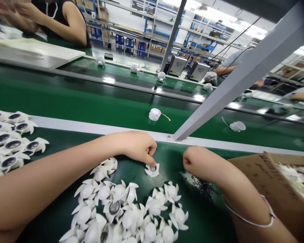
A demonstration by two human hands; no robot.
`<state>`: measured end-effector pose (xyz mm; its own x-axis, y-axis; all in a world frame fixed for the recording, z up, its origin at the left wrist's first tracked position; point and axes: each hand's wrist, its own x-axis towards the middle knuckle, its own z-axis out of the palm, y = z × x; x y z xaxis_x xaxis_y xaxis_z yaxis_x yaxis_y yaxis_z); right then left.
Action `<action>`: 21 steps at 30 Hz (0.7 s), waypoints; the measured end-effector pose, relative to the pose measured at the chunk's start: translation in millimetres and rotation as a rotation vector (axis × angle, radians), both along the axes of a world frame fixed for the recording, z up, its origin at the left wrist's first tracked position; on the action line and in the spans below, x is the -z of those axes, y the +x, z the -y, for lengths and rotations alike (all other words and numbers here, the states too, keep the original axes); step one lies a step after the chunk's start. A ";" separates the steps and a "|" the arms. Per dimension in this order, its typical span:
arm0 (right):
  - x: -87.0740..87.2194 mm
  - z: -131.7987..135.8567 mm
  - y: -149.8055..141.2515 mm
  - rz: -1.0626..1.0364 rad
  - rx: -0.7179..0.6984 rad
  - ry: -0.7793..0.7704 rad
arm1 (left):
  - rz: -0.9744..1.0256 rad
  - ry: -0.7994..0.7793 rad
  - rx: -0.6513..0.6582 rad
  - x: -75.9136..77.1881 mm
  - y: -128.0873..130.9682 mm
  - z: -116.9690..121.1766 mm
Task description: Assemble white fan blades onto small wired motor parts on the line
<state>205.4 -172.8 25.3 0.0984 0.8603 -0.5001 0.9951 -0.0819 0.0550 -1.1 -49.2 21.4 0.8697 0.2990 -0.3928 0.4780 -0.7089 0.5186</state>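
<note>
My left hand is closed, its fingers curled, with the thumb down at the hub of a small white fan impeller on the green work surface. That impeller lies with its dark-ringed hub facing up. To the right, my right hand is closed in a loose fist; whatever its fingers may hold is hidden. Just below it is a scatter of tiny black parts, partly on a clear bag or sheet. A heap of white fan impellers spreads in front of me, mostly hub-side down.
More impellers, dark rings up, stand at the left. A cardboard box of white parts is at right. Beyond a metal post, the green belt carries a white motor housing and another housing. Co-workers sit across.
</note>
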 end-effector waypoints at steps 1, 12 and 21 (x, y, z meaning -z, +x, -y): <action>-0.5 0.5 -6.6 0.044 -0.011 0.021 | 0.048 0.004 -0.007 1.5 1.0 -1.8; 3.2 -0.2 -36.2 0.219 0.099 0.162 | 0.262 0.042 0.082 12.2 2.6 -8.7; 3.3 -9.7 -35.2 -0.527 -0.101 0.383 | 0.327 -0.094 0.065 28.8 5.5 -14.5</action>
